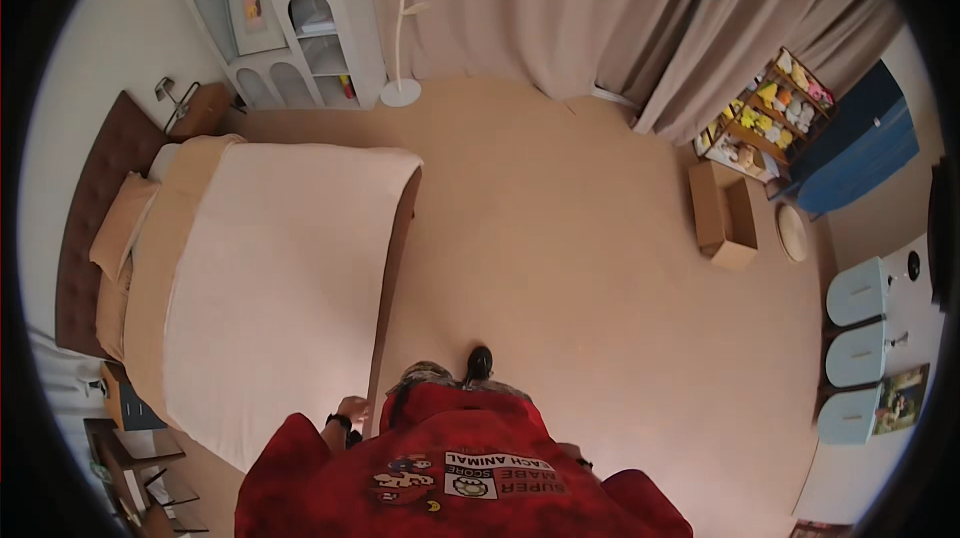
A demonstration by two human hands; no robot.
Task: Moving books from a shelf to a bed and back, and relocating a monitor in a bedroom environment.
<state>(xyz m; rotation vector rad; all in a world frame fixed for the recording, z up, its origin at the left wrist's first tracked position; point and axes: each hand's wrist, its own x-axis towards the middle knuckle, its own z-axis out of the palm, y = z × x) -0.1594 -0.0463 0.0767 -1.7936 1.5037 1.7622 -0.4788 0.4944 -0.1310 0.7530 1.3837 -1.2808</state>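
- Surface: a wide bed with a pale, smooth cover [280, 258] lies left of and ahead of the left hand [352, 409], its lower foot corner just beside that hand.
- Left hand: low at the bed's foot edge, a dark band [340, 422] at the wrist; cannot tell whether it is released or grasping, or touching the cover.
- Right hand [570, 450]: largely hidden by the red printed top [450, 438]; its state cannot be told.
- Far left of the hands: a brown tufted headboard [88, 228] and tan pillows [125, 221].
- Well ahead of the hands: a pale grey shelving unit with arched openings [370, 48], a white round-based floor stand [400, 92] and long beige curtains [500, 8].
- Ahead and right of the right hand: an open brown cardboard box [706, 208], a rack of plush toys [770, 123] and a long blue panel [860, 163].
- Far right: three pale blue rounded panels [855, 353], set in a row.
- Edges: the bed's dark foot side [397, 273] runs forward from the left hand; the cover overhangs at the far corner.
- Open room: tan floor [580, 238] stretches from the bed's foot to the box, and ahead to the curtains.
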